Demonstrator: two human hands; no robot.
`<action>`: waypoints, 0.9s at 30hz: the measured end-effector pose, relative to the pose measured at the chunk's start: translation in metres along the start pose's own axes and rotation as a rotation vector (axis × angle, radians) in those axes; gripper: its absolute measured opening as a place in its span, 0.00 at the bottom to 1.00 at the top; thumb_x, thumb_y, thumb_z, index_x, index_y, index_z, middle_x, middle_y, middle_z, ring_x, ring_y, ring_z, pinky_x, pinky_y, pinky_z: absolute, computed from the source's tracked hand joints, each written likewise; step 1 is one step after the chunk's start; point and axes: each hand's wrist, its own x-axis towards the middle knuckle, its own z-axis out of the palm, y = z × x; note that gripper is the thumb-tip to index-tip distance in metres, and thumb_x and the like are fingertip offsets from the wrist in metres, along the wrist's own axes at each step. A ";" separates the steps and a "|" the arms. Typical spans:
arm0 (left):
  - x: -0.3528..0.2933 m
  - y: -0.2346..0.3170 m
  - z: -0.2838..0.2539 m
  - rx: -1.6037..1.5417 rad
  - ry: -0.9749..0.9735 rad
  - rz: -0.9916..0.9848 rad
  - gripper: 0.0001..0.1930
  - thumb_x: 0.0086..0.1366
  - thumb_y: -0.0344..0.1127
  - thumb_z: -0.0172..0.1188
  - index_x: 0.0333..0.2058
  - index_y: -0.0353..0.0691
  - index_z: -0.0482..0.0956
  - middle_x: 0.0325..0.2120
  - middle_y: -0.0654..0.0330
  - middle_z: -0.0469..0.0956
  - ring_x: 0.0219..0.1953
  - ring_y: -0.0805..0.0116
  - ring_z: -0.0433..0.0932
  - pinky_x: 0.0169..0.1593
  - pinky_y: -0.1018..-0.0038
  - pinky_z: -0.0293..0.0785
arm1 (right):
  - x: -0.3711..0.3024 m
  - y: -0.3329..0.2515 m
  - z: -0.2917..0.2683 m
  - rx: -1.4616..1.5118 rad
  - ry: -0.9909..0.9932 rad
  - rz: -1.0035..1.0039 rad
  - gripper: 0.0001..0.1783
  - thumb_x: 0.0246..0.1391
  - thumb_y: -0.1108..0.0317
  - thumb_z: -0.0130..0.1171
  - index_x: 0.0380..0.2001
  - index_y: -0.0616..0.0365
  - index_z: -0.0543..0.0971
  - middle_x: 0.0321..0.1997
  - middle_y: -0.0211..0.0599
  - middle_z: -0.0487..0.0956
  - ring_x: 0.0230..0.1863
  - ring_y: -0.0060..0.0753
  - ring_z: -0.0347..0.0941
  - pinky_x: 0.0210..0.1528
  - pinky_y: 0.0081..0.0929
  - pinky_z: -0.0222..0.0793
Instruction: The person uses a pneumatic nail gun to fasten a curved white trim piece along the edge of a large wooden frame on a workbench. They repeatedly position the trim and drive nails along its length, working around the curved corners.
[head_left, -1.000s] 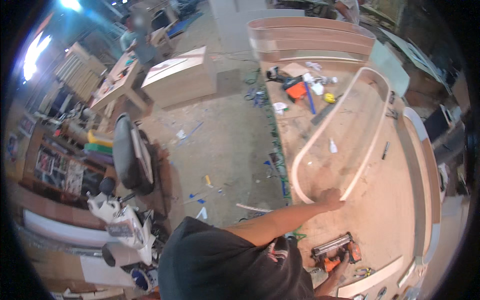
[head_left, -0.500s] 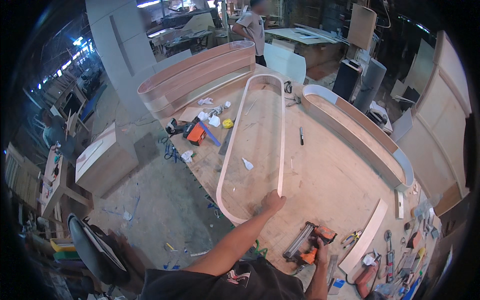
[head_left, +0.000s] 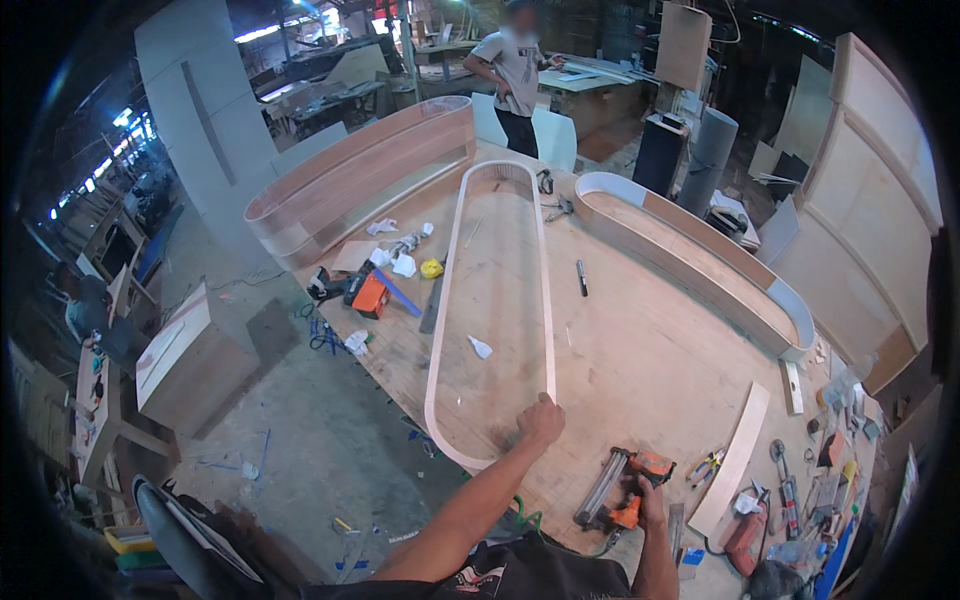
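A long, oval wooden frame [head_left: 548, 330] with rounded ends lies on the worktable [head_left: 640, 345]. At its near right side, my left hand [head_left: 541, 419] has its fingers closed over the pale edge strip. Farther right and closer to my body, my right hand [head_left: 651, 498] grips an orange and black nail gun [head_left: 655, 466]. The tool rests low over the table, with its long magazine lying to the left of my fingers. A green hose [head_left: 527, 516] curls near the table's front edge. Inside the frame sits a crumpled white scrap [head_left: 480, 347].
A cordless tool with an orange battery [head_left: 370, 296] and paper scraps lie left of the frame. A marker [head_left: 582, 278], a second oval piece [head_left: 690, 265], pliers [head_left: 706, 467], a curved wooden strip [head_left: 730, 460] and a red power tool [head_left: 744, 545] lie right. A person [head_left: 515, 75] stands beyond the table.
The view has shifted, so the table appears a little farther left. Both hands keep their grips. The person at the back has turned and raised a forearm.
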 end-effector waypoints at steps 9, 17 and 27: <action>-0.001 0.004 0.005 -0.053 0.008 -0.013 0.24 0.72 0.49 0.55 0.51 0.30 0.75 0.34 0.47 0.88 0.38 0.47 0.90 0.44 0.50 0.82 | 0.012 0.013 -0.025 -0.020 0.037 0.083 0.19 0.68 0.62 0.59 0.59 0.55 0.76 0.40 0.37 0.86 0.23 0.25 0.75 0.23 0.23 0.75; -0.001 -0.007 0.008 -0.060 0.043 0.021 0.30 0.73 0.58 0.55 0.50 0.29 0.77 0.35 0.44 0.88 0.38 0.46 0.89 0.44 0.49 0.82 | 0.004 0.003 -0.008 -0.073 0.015 0.058 0.19 0.66 0.60 0.62 0.56 0.54 0.77 0.39 0.34 0.85 0.22 0.27 0.75 0.22 0.27 0.75; -0.038 -0.031 -0.049 0.127 -0.084 0.152 0.42 0.67 0.73 0.58 0.58 0.34 0.75 0.56 0.41 0.81 0.60 0.46 0.80 0.61 0.44 0.72 | 0.009 -0.001 0.001 -0.013 0.084 0.124 0.17 0.67 0.58 0.62 0.53 0.56 0.79 0.39 0.32 0.84 0.24 0.25 0.76 0.24 0.26 0.76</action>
